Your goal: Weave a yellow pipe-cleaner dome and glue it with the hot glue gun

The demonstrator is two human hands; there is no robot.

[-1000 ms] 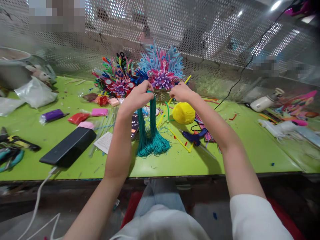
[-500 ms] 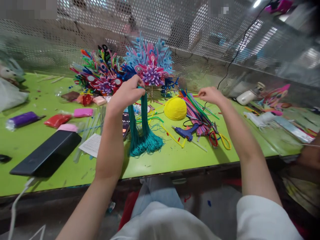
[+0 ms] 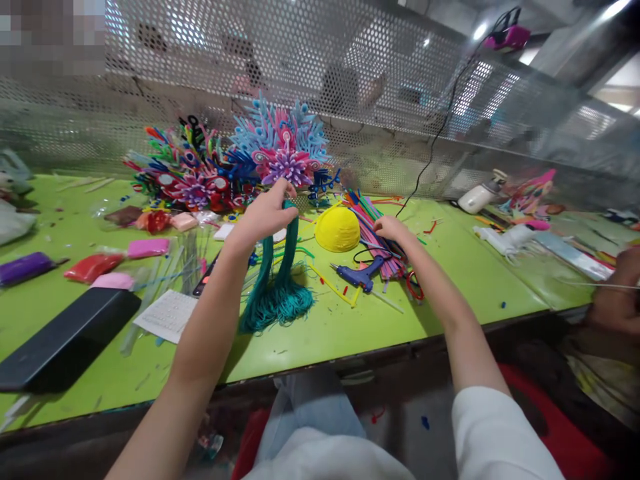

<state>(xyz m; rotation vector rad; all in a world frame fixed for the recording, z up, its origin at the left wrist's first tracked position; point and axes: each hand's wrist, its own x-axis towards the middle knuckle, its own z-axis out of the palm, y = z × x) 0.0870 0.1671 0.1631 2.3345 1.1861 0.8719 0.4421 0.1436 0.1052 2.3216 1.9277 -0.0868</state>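
Observation:
My left hand point(image 3: 275, 212) is closed around the upper part of a teal yarn bundle point(image 3: 286, 257). The strands hang in two thick legs, their looped lower ends spread on the green table. Over the right edge of a bundle of coloured pipe cleaners point(image 3: 385, 257), my right hand point(image 3: 393, 229) has its fingers bent together; what they pinch, if anything, is hidden. Between the hands sits a yellow dome point(image 3: 337, 228) with a ridged, wound surface. A blue glue gun point(image 3: 361, 273) lies in front of it. Red-handled scissors point(image 3: 414, 287) are partly covered by my right forearm.
Colourful pipe-cleaner headpieces point(image 3: 285, 143) stand at the back against a perforated metal screen point(image 3: 380, 133). Left lie a black power bank point(image 3: 70, 337), a paper sheet point(image 3: 167, 315) and clay packets point(image 3: 94, 267). A white bottle point(image 3: 477, 197) stands right. Another person's arm point(image 3: 620, 293) shows far right.
My right hand has moved left and inward to the pipe cleaners. The left hand keeps its hold on the teal yarn. The camera view has shifted slightly.

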